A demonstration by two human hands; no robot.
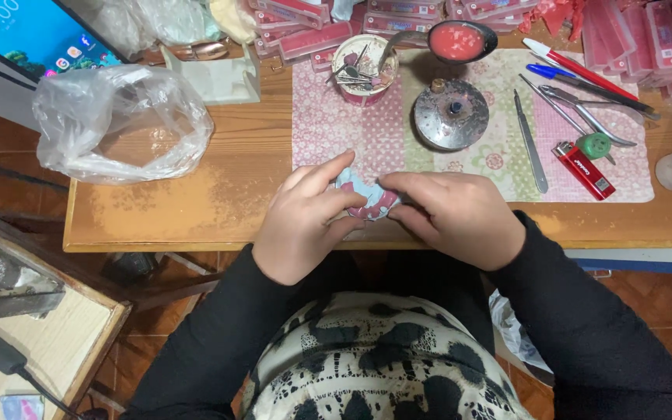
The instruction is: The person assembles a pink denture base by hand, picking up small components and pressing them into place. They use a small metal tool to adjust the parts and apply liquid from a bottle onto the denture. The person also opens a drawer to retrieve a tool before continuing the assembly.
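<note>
From the head camera, the left hand (pixel 301 222) and right hand (pixel 460 218) are meeting at the near edge of the counter (pixel 196 202), their fingers pinching a small pink-and-blue mould (pixel 367 198) between them. The mould is looking partly shaped, its surface mostly hidden. Beyond the fingers a round metal burner (pixel 451 114) is sitting; to their right a scalpel (pixel 530 144) and red lighter (pixel 582 169) are lying unused.

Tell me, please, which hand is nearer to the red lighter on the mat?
Right. The right hand lies just left of the red lighter; the left hand sits farther left, beyond the pink-and-blue piece both hold.
</note>
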